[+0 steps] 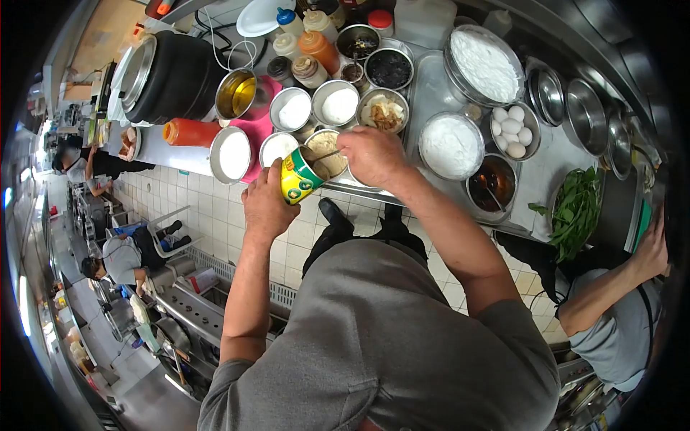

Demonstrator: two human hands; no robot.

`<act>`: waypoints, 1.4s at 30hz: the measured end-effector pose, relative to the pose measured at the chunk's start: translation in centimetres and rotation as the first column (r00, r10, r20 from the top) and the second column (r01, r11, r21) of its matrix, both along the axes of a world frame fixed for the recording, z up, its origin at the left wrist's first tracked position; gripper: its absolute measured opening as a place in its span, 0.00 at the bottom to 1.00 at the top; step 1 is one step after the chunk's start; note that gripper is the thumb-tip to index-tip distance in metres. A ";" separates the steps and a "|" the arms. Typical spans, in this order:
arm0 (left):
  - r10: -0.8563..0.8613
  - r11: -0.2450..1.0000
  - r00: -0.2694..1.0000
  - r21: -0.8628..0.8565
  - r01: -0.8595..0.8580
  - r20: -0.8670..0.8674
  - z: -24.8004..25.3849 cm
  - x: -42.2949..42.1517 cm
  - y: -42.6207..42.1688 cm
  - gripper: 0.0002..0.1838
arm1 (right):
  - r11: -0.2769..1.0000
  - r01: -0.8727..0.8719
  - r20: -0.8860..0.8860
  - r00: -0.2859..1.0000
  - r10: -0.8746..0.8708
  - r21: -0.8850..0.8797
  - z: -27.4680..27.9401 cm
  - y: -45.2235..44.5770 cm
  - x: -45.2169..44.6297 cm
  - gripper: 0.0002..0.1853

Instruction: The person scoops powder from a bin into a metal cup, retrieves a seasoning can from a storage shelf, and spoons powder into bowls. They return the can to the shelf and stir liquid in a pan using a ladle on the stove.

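My left hand [267,205] is wrapped round a yellow and green can [299,178], which is tilted with its open mouth towards the right. Inside the mouth some beige powder shows. My right hand [375,155] pinches the handle of a metal spoon [328,155]; its far end is at the can's mouth, and I cannot tell how deep it goes. Just behind the can stands a metal bowl of beige powder [334,145], partly covered by the can and spoon. Left of it a bowl of white powder [277,147] is partly hidden by the can.
Around stand bowls of white powder [295,109], a bowl of oil [238,97], sauce bottles [316,49], a bowl of eggs [512,131], a bowl of dark liquid with a spoon [496,188] and leafy greens [576,208]. A co-worker's arm [604,291] is at the right.
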State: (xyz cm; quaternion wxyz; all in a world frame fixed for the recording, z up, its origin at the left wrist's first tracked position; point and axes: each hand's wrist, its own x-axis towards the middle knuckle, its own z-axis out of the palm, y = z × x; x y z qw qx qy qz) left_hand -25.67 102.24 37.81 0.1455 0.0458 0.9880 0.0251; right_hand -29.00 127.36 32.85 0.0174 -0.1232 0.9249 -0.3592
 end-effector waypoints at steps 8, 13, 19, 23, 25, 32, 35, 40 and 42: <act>0.039 0.984 0.999 0.176 -0.033 -0.033 -0.2 0.5 -2.2 0.55 | 0.998 0.051 0.109 0.993 -0.054 0.033 0.8 2.4 -0.5 0.04; 0.115 0.958 0.993 0.262 -0.113 0.005 -0.3 1.4 -2.6 0.55 | 0.996 0.085 0.150 0.985 -0.089 0.029 1.5 3.3 -0.9 0.04; 0.152 0.699 0.988 0.710 -0.085 -0.032 -1.7 3.2 -4.1 0.53 | 0.995 0.098 0.088 0.991 -0.100 0.031 1.5 3.3 -0.7 0.04; 0.291 0.530 0.945 0.847 -0.031 -0.147 -6.0 6.3 -6.3 0.55 | 0.994 0.101 0.087 0.991 -0.104 0.035 1.9 3.2 -0.4 0.04; 0.252 0.567 0.951 0.823 0.004 -0.178 -6.3 6.9 -5.4 0.54 | 0.995 0.090 0.072 0.993 -0.092 0.030 1.5 2.9 -0.4 0.05; 0.328 0.636 0.906 0.772 0.000 -0.270 -7.9 6.0 -3.5 0.53 | 0.995 0.102 -0.013 0.995 -0.102 0.012 5.0 2.1 0.4 0.04; 0.225 0.753 0.935 0.658 0.013 -0.276 -6.2 5.2 -3.6 0.53 | 0.999 0.037 -0.041 0.998 -0.038 -0.032 6.9 2.2 1.3 0.04; 0.000 0.920 0.940 0.369 0.133 -0.340 -3.3 4.4 -2.1 0.53 | 0.938 -0.314 -0.050 0.949 0.310 -0.149 4.5 -3.2 1.4 0.05; -0.037 0.937 0.945 0.316 0.146 -0.325 -2.1 3.9 -1.2 0.54 | 0.933 -0.333 -0.066 0.943 0.326 -0.136 2.4 -4.8 1.0 0.05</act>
